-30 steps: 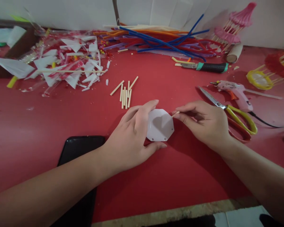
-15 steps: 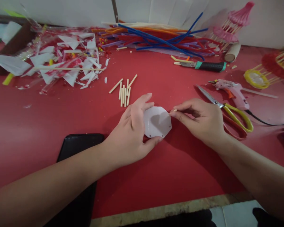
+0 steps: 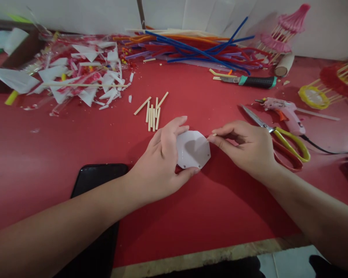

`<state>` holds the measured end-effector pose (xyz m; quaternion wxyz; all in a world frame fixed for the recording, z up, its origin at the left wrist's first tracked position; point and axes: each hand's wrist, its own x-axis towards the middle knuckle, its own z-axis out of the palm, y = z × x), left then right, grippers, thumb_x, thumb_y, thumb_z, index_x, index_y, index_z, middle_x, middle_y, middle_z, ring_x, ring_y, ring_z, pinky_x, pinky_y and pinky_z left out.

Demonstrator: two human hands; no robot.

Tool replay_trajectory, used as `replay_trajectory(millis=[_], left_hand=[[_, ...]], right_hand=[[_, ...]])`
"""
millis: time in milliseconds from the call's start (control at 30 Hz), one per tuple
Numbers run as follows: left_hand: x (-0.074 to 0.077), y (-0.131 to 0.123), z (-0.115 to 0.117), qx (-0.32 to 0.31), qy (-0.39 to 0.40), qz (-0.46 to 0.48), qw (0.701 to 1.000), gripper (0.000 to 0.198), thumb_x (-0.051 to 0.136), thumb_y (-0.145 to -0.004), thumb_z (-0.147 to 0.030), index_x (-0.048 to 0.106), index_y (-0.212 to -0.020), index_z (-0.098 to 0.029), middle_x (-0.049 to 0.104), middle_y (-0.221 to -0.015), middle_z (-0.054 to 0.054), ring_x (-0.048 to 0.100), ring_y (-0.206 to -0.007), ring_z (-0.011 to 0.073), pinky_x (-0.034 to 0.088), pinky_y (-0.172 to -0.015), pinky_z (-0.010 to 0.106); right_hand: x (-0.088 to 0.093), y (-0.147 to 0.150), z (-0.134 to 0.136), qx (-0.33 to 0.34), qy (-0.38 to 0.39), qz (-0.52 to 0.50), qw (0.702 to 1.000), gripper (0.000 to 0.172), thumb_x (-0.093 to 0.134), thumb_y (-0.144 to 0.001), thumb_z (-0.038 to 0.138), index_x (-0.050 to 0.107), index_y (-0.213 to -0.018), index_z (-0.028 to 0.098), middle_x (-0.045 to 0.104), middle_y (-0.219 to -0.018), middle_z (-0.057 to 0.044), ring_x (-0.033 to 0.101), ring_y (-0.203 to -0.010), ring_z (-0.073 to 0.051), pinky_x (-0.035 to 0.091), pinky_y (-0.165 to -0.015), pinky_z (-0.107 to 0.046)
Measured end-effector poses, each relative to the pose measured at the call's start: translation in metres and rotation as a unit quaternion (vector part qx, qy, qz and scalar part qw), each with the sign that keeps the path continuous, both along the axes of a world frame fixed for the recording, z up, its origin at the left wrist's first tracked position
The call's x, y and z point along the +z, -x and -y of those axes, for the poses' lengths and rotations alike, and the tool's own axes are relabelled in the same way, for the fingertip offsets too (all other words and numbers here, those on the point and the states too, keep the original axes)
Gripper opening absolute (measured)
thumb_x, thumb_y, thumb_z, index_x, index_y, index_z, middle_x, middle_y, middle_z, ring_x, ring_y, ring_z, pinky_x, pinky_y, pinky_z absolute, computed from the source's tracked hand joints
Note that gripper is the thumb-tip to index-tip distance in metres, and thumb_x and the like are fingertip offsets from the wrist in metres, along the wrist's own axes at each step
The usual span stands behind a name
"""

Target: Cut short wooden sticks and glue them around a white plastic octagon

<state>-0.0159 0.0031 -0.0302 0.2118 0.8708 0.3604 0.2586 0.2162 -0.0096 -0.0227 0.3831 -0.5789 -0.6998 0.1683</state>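
A small white octagonal piece of card (image 3: 193, 150) lies on the red table, with dark dots along its near right edges. My left hand (image 3: 162, 162) is curled around its left side, thumb on the near edge and fingers at the far edge. At the right corner of the card, my right hand (image 3: 243, 146) pinches a short wooden stick (image 3: 214, 134) between thumb and forefinger; most of the stick is hidden. Beyond my left hand lie several cut wooden sticks (image 3: 152, 116) in a loose group.
Scissors (image 3: 266, 126) and a pink glue gun (image 3: 287, 112) lie to the right, cutting pliers (image 3: 256, 81) behind them. Pipe cleaners (image 3: 191, 48) and paper scraps (image 3: 87, 87) line the back. A black phone (image 3: 100, 181) is under my left forearm. Stick models (image 3: 314, 96) stand at right.
Both hands and the card hold almost the same position. The view has shifted very slightly.
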Motion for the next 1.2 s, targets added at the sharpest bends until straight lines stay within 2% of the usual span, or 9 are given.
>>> replay_trajectory(millis=[333,533,833,1200], left_hand=[[0.001,-0.0012,0.0,-0.001,0.007,0.005,1.0,0.082,0.071,-0.085,-0.051,0.026,-0.145,-0.017,0.049,-0.146,0.023,0.042,-0.142,0.0379,0.041,-0.114,0.059],[0.0006,-0.0013,-0.0002,0.006,0.015,0.002,1.0,0.086,0.075,-0.082,-0.046,0.027,-0.145,-0.013,0.049,-0.145,0.025,0.04,-0.143,0.04,0.04,-0.114,0.059],[0.0019,-0.0008,0.0005,0.008,0.028,0.0,1.0,0.088,0.078,-0.079,-0.045,0.027,-0.145,-0.017,0.049,-0.145,0.022,0.04,-0.143,0.0399,0.04,-0.115,0.057],[0.0021,-0.0011,0.0002,0.01,0.03,-0.004,0.999,0.084,0.077,-0.08,-0.045,0.031,-0.143,-0.016,0.048,-0.146,0.023,0.042,-0.142,0.0406,0.041,-0.114,0.057]], right_hand=[[-0.0001,0.0015,0.0002,-0.005,0.003,-0.002,1.0,0.007,0.073,-0.085,0.034,0.072,-0.086,0.027,0.077,-0.088,-0.001,0.073,-0.079,-0.019,0.061,-0.073,-0.033],[0.0002,0.001,-0.0004,-0.003,-0.002,0.008,1.0,0.007,0.072,-0.086,0.034,0.072,-0.086,0.026,0.076,-0.088,0.0,0.072,-0.077,-0.018,0.06,-0.072,-0.032],[-0.0021,0.0,-0.0003,0.005,-0.012,-0.001,1.0,0.005,0.073,-0.086,0.03,0.072,-0.086,0.026,0.076,-0.086,0.001,0.072,-0.076,-0.016,0.059,-0.07,-0.029],[0.0007,0.0001,0.0002,0.019,-0.004,-0.001,1.0,0.003,0.073,-0.086,0.027,0.07,-0.085,0.025,0.077,-0.086,0.0,0.074,-0.079,-0.018,0.059,-0.072,-0.03]])
